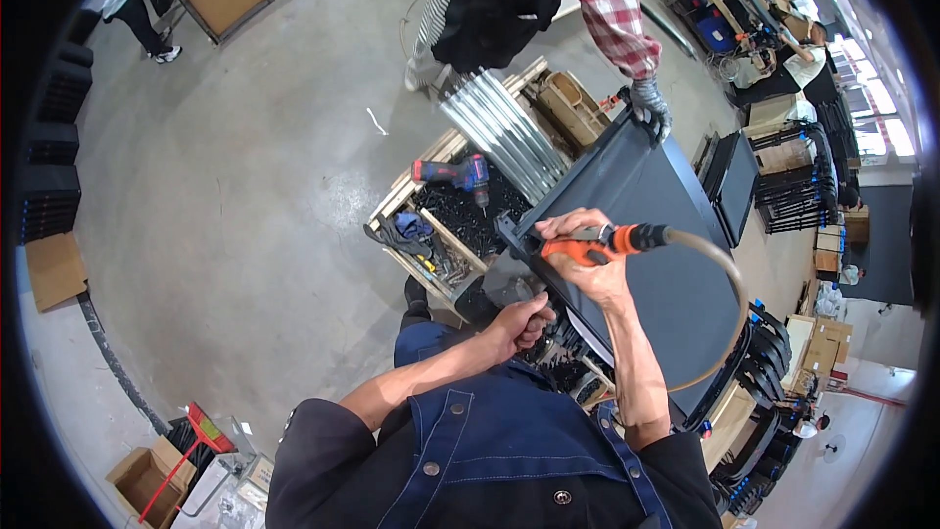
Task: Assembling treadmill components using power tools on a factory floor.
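My right hand (592, 269) is wrapped round an orange and black air tool (587, 247), with a tan hose (729, 269) curving away from its rear end. The tool is over the near left corner of a large dark grey panel (646, 235) with raised edges. Close beside that panel's near edge, my left hand (519, 323) is closed; what its fingers hold, if anything, is hidden. Across from me, a co-worker's gloved hand (650, 110) grips the far end of the panel.
Left of the panel, a wooden tray (392, 201) holds a cordless drill (455, 174), many small black parts and hand tools. Silvery metal tubes (504, 137) lie across it. Dark panels (729, 186) stand at the right. A cardboard box (152, 480) is at lower left.
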### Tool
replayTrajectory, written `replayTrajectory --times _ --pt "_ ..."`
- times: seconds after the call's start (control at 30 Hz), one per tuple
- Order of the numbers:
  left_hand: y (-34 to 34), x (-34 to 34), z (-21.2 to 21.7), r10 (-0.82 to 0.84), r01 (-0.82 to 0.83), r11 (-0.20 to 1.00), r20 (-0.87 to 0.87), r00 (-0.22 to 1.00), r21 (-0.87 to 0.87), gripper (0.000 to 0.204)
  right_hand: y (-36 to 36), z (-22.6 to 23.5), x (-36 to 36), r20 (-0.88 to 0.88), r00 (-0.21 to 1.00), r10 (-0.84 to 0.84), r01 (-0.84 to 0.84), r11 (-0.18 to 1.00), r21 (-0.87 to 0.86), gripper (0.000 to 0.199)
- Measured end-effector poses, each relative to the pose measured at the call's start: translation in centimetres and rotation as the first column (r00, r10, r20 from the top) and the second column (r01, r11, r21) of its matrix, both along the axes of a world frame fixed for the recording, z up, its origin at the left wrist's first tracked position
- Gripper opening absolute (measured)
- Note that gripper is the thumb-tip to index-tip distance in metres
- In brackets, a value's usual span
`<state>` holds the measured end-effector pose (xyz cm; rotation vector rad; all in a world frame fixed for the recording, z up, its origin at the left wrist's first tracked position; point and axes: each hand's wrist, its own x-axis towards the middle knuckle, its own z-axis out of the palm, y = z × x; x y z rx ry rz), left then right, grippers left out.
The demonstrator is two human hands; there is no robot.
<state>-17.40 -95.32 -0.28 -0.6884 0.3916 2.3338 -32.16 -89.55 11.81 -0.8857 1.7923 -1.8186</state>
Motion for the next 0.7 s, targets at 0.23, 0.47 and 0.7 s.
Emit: replayTrajectory --times 0.23,0.47,0.7 --pt "1.3 2.7 -2.0 -0.128 0.117 0.992 -0.291 0.948 -0.056 0.034 2.4 3.8 2.4 -0.061 0.991 -0.121 0.124 0.990 0.059 0.051" --pt "6.3 3.5 -2.9 -0.465 0.391 0.875 -0.271 0.843 -0.285 0.050 17.6 3.7 12.2 0.042 0.703 -0.710 0.711 0.702 -0.045 0.059" --pt "19.2 4.4 -9.2 -0.692 0.592 0.698 -0.166 0.703 -0.403 0.051 37.7 -2.2 29.3 0.227 -0.045 -0.973 0.991 -0.015 0.133 0.039"
